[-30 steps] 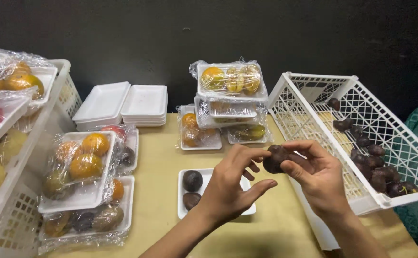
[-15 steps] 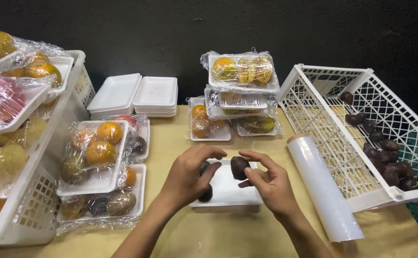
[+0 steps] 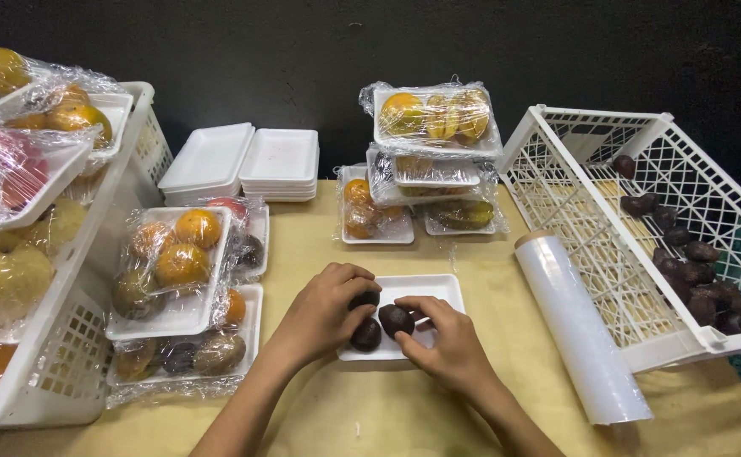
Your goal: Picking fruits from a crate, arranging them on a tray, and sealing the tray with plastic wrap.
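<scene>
Dark fruit (image 3: 396, 320) goes onto the foam tray (image 3: 434, 290), right hand (image 3: 447, 347) fingers closed around it; left hand (image 3: 324, 309) cups two neighbours. Next, I'd judge: release gently.

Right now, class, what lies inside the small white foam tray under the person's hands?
Inside the foam tray three dark round fruits show. The left hand covers part of two; the right hand touches the third. Anything beneath the hands is hidden.

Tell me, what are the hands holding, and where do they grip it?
The right hand pinches a dark fruit by its sides over the foam tray. The left hand rests its fingertips on the other two fruits; no clear grip.
</scene>
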